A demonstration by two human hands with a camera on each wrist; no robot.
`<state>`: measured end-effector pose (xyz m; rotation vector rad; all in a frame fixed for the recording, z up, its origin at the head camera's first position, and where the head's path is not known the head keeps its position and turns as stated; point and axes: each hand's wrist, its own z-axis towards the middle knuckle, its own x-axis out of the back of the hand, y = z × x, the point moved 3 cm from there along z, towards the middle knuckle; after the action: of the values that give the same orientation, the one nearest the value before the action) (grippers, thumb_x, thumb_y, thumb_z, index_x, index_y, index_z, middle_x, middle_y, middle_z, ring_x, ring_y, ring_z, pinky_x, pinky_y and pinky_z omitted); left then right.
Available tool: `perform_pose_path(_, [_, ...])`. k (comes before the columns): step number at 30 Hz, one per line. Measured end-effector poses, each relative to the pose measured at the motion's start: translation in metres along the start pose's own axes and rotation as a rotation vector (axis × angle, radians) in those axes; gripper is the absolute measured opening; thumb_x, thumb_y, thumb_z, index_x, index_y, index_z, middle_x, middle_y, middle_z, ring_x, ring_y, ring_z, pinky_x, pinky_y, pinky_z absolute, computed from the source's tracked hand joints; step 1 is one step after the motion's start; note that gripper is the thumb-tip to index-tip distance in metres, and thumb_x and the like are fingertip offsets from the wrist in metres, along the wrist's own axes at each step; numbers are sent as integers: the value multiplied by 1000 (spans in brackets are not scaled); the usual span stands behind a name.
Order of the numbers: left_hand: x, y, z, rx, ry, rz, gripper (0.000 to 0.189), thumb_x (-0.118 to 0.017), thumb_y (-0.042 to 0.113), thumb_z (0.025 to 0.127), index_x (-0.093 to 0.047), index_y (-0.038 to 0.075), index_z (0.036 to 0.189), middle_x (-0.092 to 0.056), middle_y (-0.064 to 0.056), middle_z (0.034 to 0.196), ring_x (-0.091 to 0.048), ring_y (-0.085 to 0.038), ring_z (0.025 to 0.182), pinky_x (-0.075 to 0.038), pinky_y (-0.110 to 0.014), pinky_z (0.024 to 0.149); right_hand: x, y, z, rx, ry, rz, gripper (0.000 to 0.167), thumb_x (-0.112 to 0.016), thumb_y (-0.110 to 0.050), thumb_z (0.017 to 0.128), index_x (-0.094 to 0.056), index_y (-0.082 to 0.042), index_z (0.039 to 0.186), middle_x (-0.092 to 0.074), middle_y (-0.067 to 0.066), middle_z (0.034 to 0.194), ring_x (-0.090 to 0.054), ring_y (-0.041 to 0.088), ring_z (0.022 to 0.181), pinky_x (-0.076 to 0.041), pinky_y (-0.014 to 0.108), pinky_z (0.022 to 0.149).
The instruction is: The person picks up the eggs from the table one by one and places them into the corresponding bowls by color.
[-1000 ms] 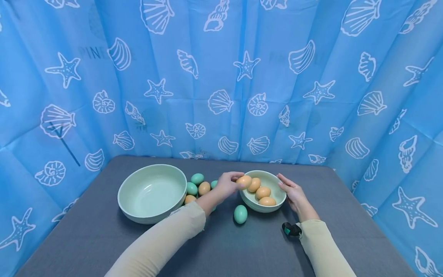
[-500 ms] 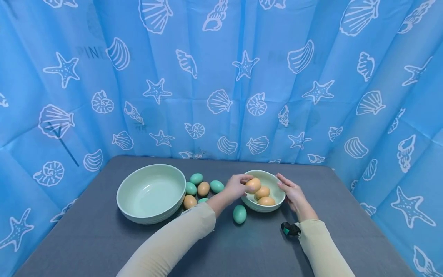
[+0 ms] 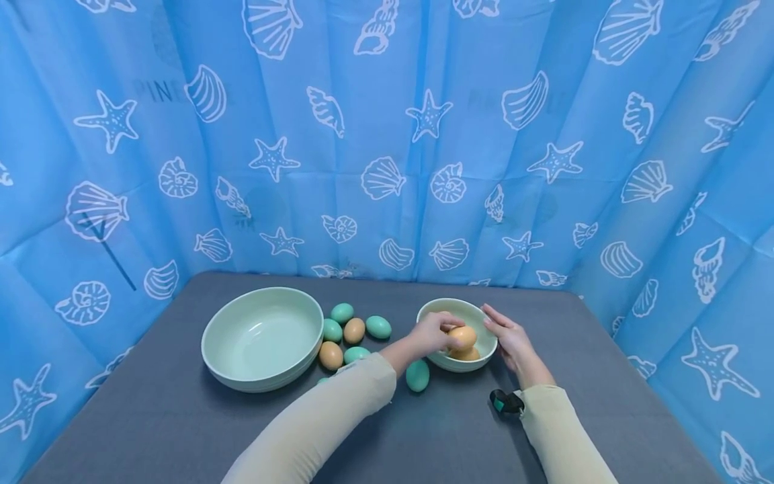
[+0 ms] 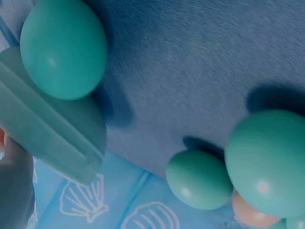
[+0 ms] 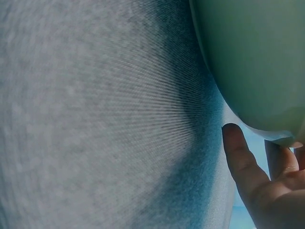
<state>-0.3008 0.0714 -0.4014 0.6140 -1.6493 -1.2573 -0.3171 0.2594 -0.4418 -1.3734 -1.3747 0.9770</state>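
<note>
Change over the last second: the left hand (image 3: 432,334) has shifted rightward from the left rim of the small bowl (image 3: 456,365) and now reaches over its interior. Its thumb and fingers pinch an orange egg (image 3: 463,337), right of centre in the frame and within the bowl's rim. A lower orange egg (image 3: 468,355) shows just beneath; contact between the two cannot be told. One second ago a held egg was at the bowl's left edge with three others visible; now only these two show clearly, the hand covering much of the left interior. Whether the same egg is gripped throughout: not determinable.

Right hand (image 3: 517,346): position essentially unchanged. Fingers extended against the bowl's right rim, not curled round it; judged to be steadying.

Left sleeve (image 3: 320,417) has moved right with the arm, exposing more of a green egg (image 3: 357,354) in the loose group beside the large bowl (image 3: 242,349), left of centre. A separate green egg (image 3: 417,377) sits on the tabletop (image 3: 459,430) at the small bowl's lower left, apparently undisturbed.

Implication (judged): work is now concentrated inside the small bowl; the pinched egg is not yet released, and the loose group plays no part at this instant.
</note>
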Motion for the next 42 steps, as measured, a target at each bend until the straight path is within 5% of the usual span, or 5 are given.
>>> perform_pose_path(10, [-17,1,3,8,-44,77,31,-74,12,87,-72,10,118,-66,-3,120,-60,-18,108,-53,-28,87,-1,-1,-3,16,-29,8,54,-46,-20,104,-26,-14,154,-19,6,160,-17,28,146,-22,44,116])
perform_pose_path(24, [-13,1,6,-19,-78,75,33,-74,10,87,-69,8,120,-67,-4,118,-61,-17,108,-54,-26,84,0,-4,-1,23,-21,7,54,-48,-21,104,-26,-15,153,-20,6,159,-17,28,145,-23,44,116])
perform_pose_path(32, [-18,2,6,-10,-41,112,32,-74,4,85,-71,7,117,-68,-7,116,-62,-16,104,-54,-24,79,1,1,0,34,-24,-4,54,-46,-19,104,-26,-13,154,-20,6,159,-18,28,145,-24,44,116])
perform_pose_path(38, [-7,1,12,-52,0,169,37,-75,-4,81,-70,2,117,-69,-11,114,-62,-19,105,-52,-23,82,0,1,-3,33,-29,-7,55,-48,-19,104,-25,-13,153,-21,6,158,-20,27,145,-29,41,113])
perform_pose_path(42, [4,3,13,-70,-36,250,39,-75,-6,79,-69,0,117,-68,-12,116,-61,-22,111,-51,-25,89,0,0,-3,31,-21,0,55,-48,-19,104,-26,-13,153,-21,6,159,-18,28,145,-27,43,114])
